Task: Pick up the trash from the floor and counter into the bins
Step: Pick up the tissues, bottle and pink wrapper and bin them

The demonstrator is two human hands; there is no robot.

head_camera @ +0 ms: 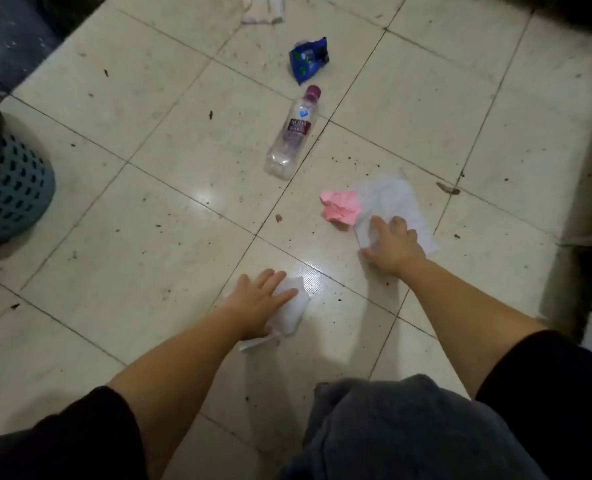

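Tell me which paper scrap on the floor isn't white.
The crumpled pink paper, beside the large white sheet under the right hand. The other scraps are white.

White tissue [292, 308] lies flat on the floor tile under the left hand [258, 299]; larger crumpled white paper [396, 206] lies under the right hand [393, 242], touching a crumpled pink paper [341, 206] on its left; clear plastic bottle [292, 131], purple cap, lies on its side beyond; blue wrapper [308, 58] crumpled near its cap; white scraps [263, 8] at top edge; teal perforated bin [10, 192] far left.
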